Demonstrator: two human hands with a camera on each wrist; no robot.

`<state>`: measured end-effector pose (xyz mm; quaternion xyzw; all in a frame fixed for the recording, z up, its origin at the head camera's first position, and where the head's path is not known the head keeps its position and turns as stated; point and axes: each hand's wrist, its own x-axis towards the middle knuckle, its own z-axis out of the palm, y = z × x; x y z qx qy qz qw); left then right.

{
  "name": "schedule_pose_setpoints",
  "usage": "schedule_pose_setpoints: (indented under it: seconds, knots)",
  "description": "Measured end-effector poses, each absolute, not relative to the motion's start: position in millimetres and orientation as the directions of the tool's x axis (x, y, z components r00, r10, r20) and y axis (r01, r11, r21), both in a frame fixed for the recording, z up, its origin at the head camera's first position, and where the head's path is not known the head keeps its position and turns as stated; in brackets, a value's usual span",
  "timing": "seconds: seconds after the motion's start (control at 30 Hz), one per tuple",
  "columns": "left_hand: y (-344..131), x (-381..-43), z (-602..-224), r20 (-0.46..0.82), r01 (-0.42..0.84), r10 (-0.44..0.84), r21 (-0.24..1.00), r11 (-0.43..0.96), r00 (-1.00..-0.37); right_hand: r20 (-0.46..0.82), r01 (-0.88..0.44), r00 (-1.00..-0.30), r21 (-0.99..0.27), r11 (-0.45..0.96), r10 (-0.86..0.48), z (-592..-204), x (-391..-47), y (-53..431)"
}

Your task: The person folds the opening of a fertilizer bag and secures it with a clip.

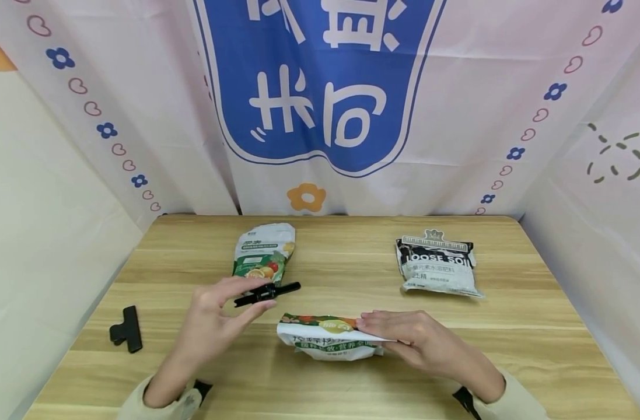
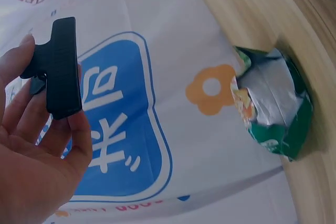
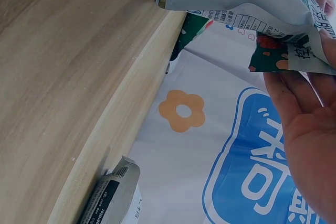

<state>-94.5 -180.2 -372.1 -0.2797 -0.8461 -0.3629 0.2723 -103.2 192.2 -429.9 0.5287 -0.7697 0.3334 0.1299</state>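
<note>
My left hand [image 1: 212, 315] pinches a black bag clip [image 1: 267, 293] between thumb and fingers, held to the left of a white and green printed bag [image 1: 338, 345]. In the left wrist view the long flat bar of the clip [image 2: 64, 72] faces the camera. The bag's top edge is folded over, showing a coloured strip with a yellow patch. At the right end of this fold, my right hand [image 1: 430, 344] grips the bag, fingers on top and thumb below. Up close in the right wrist view, the bag [image 3: 241, 1] hangs over the fingers.
A second black clip [image 1: 126, 329] lies at the table's left. Behind my left hand is a white and green fruit-printed bag [image 1: 264, 251]. At the back right lies a black and white soil bag [image 1: 439, 274] with a wide clip [image 1: 435, 240] across its top. A printed curtain [image 1: 341, 192] hangs behind the table.
</note>
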Motion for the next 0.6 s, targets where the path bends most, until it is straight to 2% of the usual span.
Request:
schedule_pose_setpoints:
  seconds: [0.27,0.6]
  knots:
    - [-165.0,-90.6,-371.2,0.623,0.689,0.324,0.534,0.490,-0.712,0.551,-0.899,-0.410,-0.378,0.220,-0.727,-430.1,-102.7,191.6]
    - [-143.9,-87.8,-364.1,0.599,0.707,0.389,0.502,0.498,-0.700,0.546,-0.896,-0.414,-0.384,0.222,-0.728,-431.2,-103.3,192.0]
